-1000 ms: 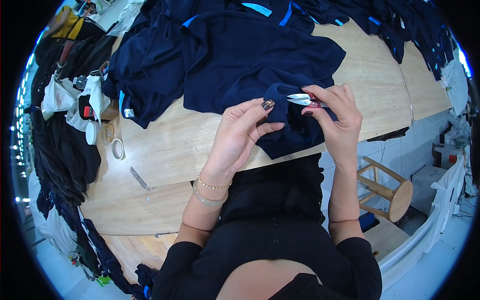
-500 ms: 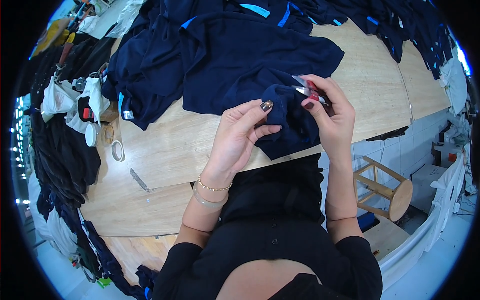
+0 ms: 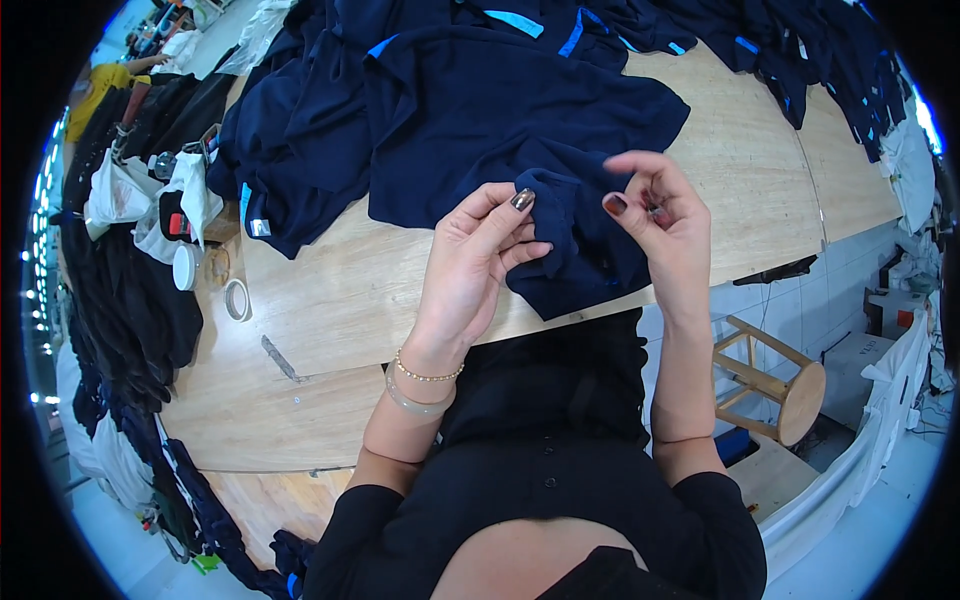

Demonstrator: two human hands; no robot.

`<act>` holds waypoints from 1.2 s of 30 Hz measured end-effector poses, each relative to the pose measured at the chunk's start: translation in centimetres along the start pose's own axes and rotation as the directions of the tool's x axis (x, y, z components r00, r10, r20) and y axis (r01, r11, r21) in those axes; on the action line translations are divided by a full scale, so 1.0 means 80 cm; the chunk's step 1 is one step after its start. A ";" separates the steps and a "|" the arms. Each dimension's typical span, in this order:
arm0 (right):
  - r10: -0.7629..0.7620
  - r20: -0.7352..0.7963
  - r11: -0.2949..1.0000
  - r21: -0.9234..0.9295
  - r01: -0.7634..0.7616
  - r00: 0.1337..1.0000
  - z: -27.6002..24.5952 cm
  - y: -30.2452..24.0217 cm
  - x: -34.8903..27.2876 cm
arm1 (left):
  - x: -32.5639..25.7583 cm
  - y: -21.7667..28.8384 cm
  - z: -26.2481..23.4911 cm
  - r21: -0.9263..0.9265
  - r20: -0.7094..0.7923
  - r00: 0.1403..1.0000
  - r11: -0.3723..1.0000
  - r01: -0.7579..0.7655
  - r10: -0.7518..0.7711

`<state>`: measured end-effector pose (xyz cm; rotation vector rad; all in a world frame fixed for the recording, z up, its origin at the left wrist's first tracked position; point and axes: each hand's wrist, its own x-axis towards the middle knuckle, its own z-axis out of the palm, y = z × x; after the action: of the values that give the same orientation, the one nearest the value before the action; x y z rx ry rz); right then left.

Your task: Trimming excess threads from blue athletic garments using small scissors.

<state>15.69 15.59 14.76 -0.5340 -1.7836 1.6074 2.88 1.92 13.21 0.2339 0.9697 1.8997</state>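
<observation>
A navy garment [image 3: 480,110] lies spread on the wooden table in front of me, its near end gathered up at the table edge. My left hand [image 3: 472,260] pinches a folded edge of it between thumb and fingers. To the right of that fold is my right hand [image 3: 678,230], its index finger stretched out and its thumb apart. The other fingers curl around red-handled thread snips [image 3: 655,210], of which only a small bit shows; the blades are hidden in the hand.
More navy garments [image 3: 300,130] with light-blue strips are heaped behind and to the left. A tape roll [image 3: 236,300] and a round white lid [image 3: 185,268] lie at the left. Below the table at right stands a wooden stool [image 3: 800,400]. A person in yellow [image 3: 95,90] is at the far left.
The snips' blades were out by the fold; now they are tucked back into my right hand, and its index finger has straightened. My left hand keeps the fold, slightly shifted.
</observation>
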 end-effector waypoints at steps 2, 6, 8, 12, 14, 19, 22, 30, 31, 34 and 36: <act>-0.012 -0.069 0.996 -0.094 0.005 0.998 -0.007 0.006 -0.002 | 0.001 0.001 -0.002 -0.004 0.017 1.000 1.000 -0.008 0.008; -0.100 0.039 0.966 -0.237 0.107 0.994 -0.015 0.008 -0.011 | 0.000 0.002 -0.002 0.002 0.023 1.000 1.000 -0.010 0.010; -0.103 0.090 0.938 -0.323 0.127 0.991 -0.018 0.004 -0.011 | 0.000 0.002 0.000 0.013 0.011 1.000 1.000 -0.010 0.010; -0.205 0.122 0.844 -0.480 0.238 0.971 -0.013 0.004 -0.009 | 0.000 0.001 0.002 0.034 0.002 1.000 0.999 -0.005 0.005; -0.244 0.131 0.802 -0.530 0.276 0.961 -0.011 0.001 -0.006 | -0.001 0.002 0.006 0.058 -0.021 1.000 0.998 -0.002 0.003; -0.272 0.164 0.747 -0.585 0.315 0.948 -0.010 -0.003 -0.001 | -0.001 0.001 0.005 0.073 -0.013 1.000 0.997 -0.021 0.022; -0.265 0.181 0.756 -0.571 0.320 0.947 -0.019 -0.005 0.003 | -0.001 0.003 0.004 0.104 -0.017 0.999 0.994 -0.038 0.040; -0.292 0.263 0.682 -0.617 0.393 0.920 -0.011 -0.014 0.006 | -0.002 0.002 0.006 0.213 -0.029 0.998 0.976 -0.051 0.059; -0.306 0.279 0.663 -0.624 0.414 0.910 -0.010 -0.015 0.006 | -0.003 0.002 0.006 0.208 -0.024 0.998 0.977 -0.053 0.059; -0.306 0.298 0.633 -0.646 0.427 0.904 -0.013 -0.012 0.007 | -0.003 0.001 0.006 0.203 -0.020 0.998 0.978 -0.053 0.058; -0.314 0.286 0.650 -0.631 0.424 0.905 -0.010 -0.013 0.008 | -0.004 0.002 0.006 0.204 -0.023 0.998 0.978 -0.050 0.055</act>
<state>15.98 16.42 15.94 -0.3222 -2.4146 0.6762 3.17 1.89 13.69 0.3565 1.1898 1.8557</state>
